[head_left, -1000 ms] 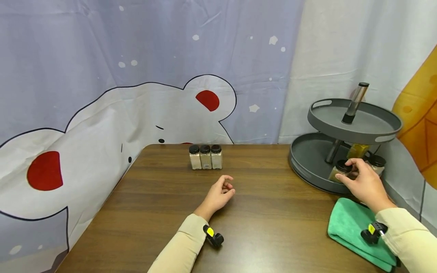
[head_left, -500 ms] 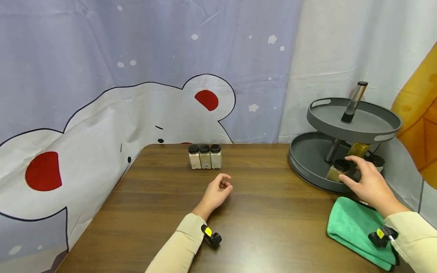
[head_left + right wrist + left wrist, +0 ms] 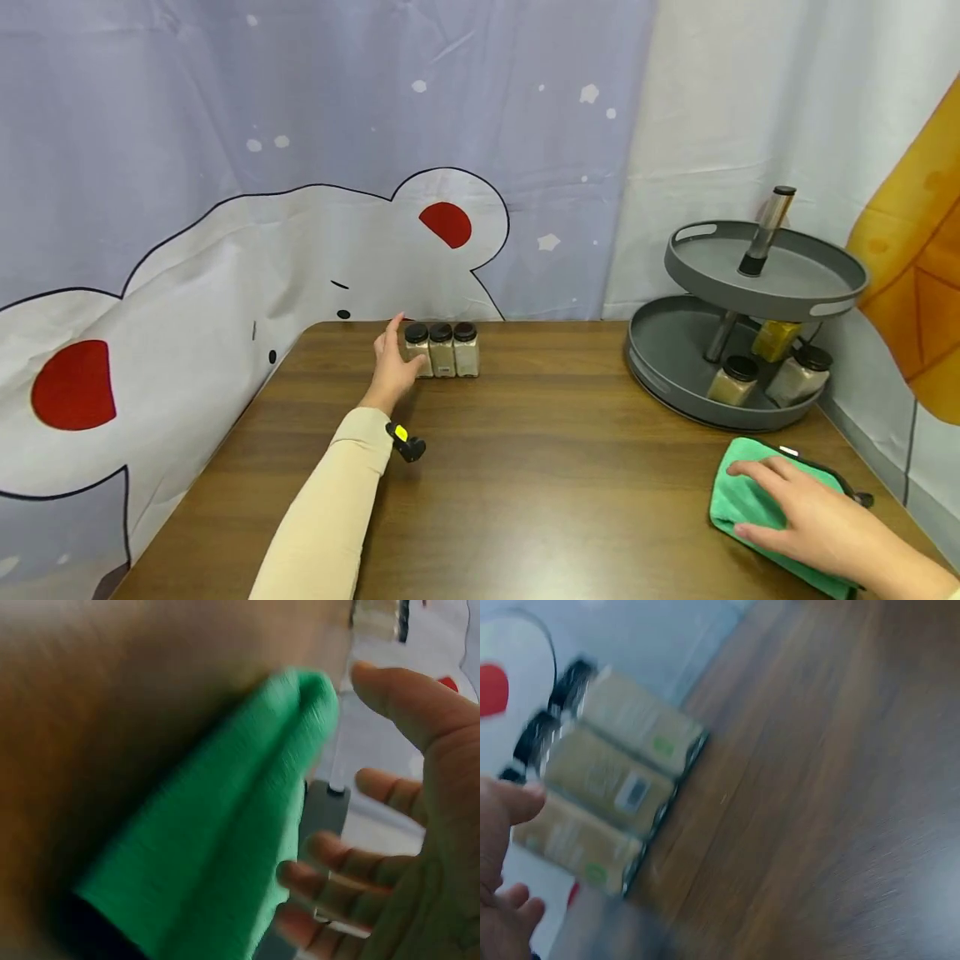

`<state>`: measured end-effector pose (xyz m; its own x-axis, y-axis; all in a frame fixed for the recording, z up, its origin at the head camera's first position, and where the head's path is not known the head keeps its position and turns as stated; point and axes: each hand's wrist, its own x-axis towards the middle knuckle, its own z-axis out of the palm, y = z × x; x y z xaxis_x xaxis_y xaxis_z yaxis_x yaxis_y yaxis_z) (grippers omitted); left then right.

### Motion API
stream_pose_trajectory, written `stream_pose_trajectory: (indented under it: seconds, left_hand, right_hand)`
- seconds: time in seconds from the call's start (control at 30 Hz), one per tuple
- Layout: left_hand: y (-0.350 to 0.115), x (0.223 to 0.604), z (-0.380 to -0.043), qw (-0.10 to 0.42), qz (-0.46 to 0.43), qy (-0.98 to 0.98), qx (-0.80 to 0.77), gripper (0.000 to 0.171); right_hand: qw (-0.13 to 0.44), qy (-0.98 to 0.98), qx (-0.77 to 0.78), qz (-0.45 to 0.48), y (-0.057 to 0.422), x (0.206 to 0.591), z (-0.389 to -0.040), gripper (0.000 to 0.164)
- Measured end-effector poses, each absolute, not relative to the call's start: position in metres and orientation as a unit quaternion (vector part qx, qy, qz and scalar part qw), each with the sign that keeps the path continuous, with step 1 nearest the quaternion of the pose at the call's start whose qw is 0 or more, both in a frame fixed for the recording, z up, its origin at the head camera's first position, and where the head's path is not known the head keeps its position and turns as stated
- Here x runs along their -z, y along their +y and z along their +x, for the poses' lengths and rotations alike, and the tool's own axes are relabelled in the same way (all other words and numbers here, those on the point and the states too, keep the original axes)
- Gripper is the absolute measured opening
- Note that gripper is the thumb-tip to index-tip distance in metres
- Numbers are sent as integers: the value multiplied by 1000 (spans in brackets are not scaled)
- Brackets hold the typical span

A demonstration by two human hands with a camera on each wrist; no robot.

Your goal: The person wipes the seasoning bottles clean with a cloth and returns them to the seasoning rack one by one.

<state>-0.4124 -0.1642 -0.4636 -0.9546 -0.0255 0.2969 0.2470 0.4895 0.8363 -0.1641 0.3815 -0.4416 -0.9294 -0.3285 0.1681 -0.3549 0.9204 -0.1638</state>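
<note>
Three square spice jars with black lids and pale contents stand in a row at the back of the table: a left jar (image 3: pixel 417 343), a middle jar (image 3: pixel 442 354) and a right jar (image 3: pixel 467 354). My left hand (image 3: pixel 388 371) is at the left jar, fingers spread along its far left side and thumb overlapping its front. In the left wrist view, the thumb (image 3: pixel 521 801) lies over the upper part of the nearest jar (image 3: pixel 577 844). My right hand (image 3: pixel 817 517) hovers over a folded green cloth (image 3: pixel 742 500), fingers apart and holding nothing.
A grey two-tier round rack (image 3: pixel 637 367) stands at the back right. Its lower tray carries a front jar (image 3: pixel 731 383), a right jar (image 3: pixel 801 377) and a yellow one (image 3: pixel 775 340). A printed curtain (image 3: pixel 300 250) hangs behind the table.
My right hand has let go of the front jar on the rack and moved down toward the green cloth. The left hand has moved forward and left to the row of jars.
</note>
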Motion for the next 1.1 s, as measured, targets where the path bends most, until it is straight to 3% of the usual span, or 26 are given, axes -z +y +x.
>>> stream_pose_trajectory:
  seconds: [0.13,0.27,0.53,0.67,0.73,0.83,1.0,1.1]
  left_hand:
    - [-172,471,-423,81,-87,-874,471,79]
    - [-171,477,-423,80,-77,-881,460,75]
    - [-175,483,-405,117,-98,-874,461,67]
    - [-180,485,-386,111,-120,-873,460,67]
    - [-178,485,-374,109,-129,-872,459,66]
    - [-168,484,-357,109,-156,-872,450,64]
    - [-128,479,-337,89,-239,-858,446,64]
    - [-103,479,-328,64,-280,-842,456,62]
  right_hand:
    - [-35,-987,-76,138,380,449,-159,95]
    - [-84,-988,-57,113,383,454,-160,103]
    - [-23,-988,-26,148,389,461,-164,68]
    - [-1,-990,-22,142,388,457,-166,35]
    - [3,-991,-37,128,387,451,-168,26]
    - [8,-992,-91,92,387,438,-172,20]
    - [73,-970,-224,52,381,415,-183,26]
    - [79,-928,-362,34,365,408,-195,37]
